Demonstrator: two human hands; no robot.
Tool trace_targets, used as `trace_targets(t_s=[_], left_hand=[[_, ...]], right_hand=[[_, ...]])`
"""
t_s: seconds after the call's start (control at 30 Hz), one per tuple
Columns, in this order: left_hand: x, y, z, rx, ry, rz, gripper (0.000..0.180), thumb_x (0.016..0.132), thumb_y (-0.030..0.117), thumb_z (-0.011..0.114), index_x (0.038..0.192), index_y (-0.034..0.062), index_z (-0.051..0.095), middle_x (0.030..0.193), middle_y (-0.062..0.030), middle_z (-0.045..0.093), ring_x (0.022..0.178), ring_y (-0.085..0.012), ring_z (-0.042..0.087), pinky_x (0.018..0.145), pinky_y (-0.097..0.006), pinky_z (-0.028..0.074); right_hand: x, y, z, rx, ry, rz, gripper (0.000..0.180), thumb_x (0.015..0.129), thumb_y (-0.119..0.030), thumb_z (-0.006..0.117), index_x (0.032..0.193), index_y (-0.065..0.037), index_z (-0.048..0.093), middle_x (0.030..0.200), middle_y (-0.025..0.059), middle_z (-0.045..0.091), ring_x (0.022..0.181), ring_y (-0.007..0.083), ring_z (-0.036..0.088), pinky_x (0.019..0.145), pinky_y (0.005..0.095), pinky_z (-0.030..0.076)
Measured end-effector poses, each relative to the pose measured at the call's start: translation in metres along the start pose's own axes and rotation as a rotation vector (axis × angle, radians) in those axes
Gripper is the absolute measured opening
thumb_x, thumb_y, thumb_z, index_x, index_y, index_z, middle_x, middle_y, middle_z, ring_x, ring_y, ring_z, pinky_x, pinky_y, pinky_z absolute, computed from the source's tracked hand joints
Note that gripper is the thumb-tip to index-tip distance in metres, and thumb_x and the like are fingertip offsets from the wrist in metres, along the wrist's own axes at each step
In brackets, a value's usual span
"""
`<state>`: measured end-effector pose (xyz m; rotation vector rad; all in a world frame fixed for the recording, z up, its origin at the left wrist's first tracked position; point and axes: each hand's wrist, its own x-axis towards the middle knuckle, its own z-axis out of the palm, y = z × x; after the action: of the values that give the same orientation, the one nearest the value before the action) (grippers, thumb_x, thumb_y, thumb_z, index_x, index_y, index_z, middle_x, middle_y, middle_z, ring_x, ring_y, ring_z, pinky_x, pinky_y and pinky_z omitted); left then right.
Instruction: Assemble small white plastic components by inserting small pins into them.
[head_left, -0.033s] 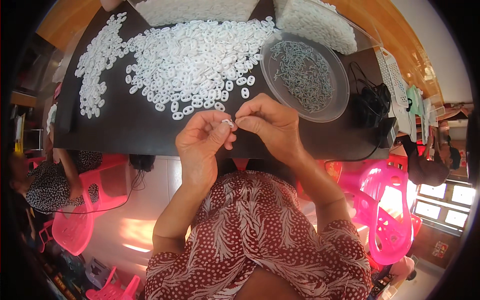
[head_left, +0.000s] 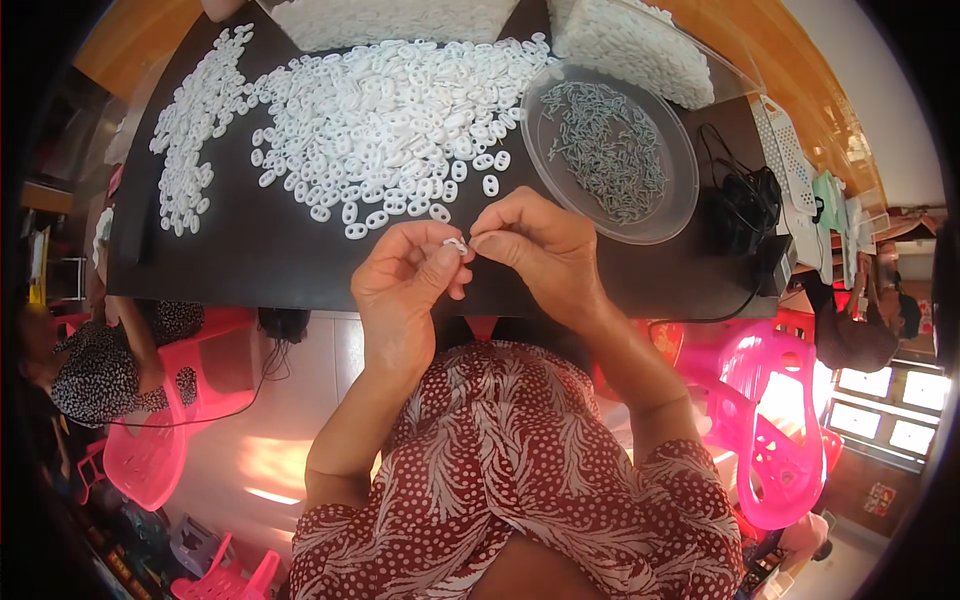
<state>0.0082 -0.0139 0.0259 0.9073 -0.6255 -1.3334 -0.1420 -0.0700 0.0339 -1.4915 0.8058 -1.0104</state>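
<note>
Your flat black table (head_left: 250, 250) carries a wide heap of small white oval plastic links (head_left: 400, 110), and the round clear plastic dish (head_left: 680, 190) beside it holds grey metal pieces (head_left: 605, 150). Between your fingers (head_left: 445, 262) sits one small white link (head_left: 455, 244). Your garment is dark red cloth (head_left: 500, 480) patterned with white dots and white leaf sprays, and the moulded plastic chairs (head_left: 770, 440) around you are bright pink.

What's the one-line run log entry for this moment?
left hand: pinching small white ring | right hand: fingers at same ring | behind: white ring pile, clear dish of grey metal pieces | black table
</note>
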Motion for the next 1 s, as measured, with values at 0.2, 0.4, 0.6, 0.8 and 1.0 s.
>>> trace_targets(t_s=[0.2, 0.4, 0.6, 0.8, 1.0], left_hand=[[-0.005, 0.001, 0.000, 0.068, 0.024, 0.034, 0.012, 0.088, 0.004, 0.063, 0.099, -0.0015, 0.061, 0.085, -0.0050, 0.063, 0.070, -0.0087, 0.057, 0.061, -0.020, 0.045], [-0.009, 0.001, 0.001, 0.123, 0.037, 0.074, 0.013, 0.089, 0.007, 0.063, 0.100, -0.0004, 0.061, 0.086, -0.0015, 0.061, 0.072, -0.0071, 0.055, 0.062, -0.019, 0.044], [-0.011, 0.000, 0.003, 0.116, 0.050, 0.091, 0.014, 0.089, 0.006, 0.063, 0.101, -0.0011, 0.061, 0.086, -0.0015, 0.061, 0.071, -0.0068, 0.054, 0.062, -0.018, 0.044], [-0.014, -0.003, 0.006, 0.170, 0.082, 0.150, 0.013, 0.089, 0.006, 0.063, 0.100, -0.0014, 0.062, 0.085, -0.0013, 0.060, 0.070, -0.0065, 0.053, 0.062, -0.018, 0.044], [-0.017, -0.013, -0.002, 0.580, 0.149, 0.391, 0.007, 0.088, 0.004, 0.064, 0.091, -0.0021, 0.062, 0.078, -0.0041, 0.059, 0.065, -0.0096, 0.053, 0.058, -0.022, 0.044]], right_hand=[[-0.001, -0.003, 0.006, -0.162, 0.015, -0.106, 0.009, 0.079, 0.000, 0.068, 0.087, -0.002, 0.066, 0.083, 0.0033, 0.061, 0.077, 0.0109, 0.056, 0.068, 0.0246, 0.046], [-0.003, -0.001, 0.009, -0.143, 0.023, -0.147, 0.011, 0.077, 0.000, 0.069, 0.087, -0.003, 0.066, 0.082, 0.0026, 0.062, 0.077, 0.0140, 0.055, 0.066, 0.0264, 0.045], [-0.003, 0.001, 0.009, -0.179, 0.014, -0.178, 0.011, 0.077, 0.001, 0.068, 0.086, -0.003, 0.066, 0.081, 0.0027, 0.062, 0.076, 0.0140, 0.054, 0.066, 0.0263, 0.044], [-0.001, 0.003, 0.011, -0.266, 0.010, -0.314, 0.009, 0.077, 0.003, 0.066, 0.084, -0.001, 0.064, 0.079, 0.0048, 0.061, 0.073, 0.0158, 0.053, 0.065, 0.0274, 0.043], [-0.003, 0.010, 0.015, -0.298, -0.031, -0.372, 0.005, 0.079, 0.001, 0.064, 0.083, 0.001, 0.062, 0.076, 0.0070, 0.058, 0.069, 0.0174, 0.051, 0.061, 0.0286, 0.041]])
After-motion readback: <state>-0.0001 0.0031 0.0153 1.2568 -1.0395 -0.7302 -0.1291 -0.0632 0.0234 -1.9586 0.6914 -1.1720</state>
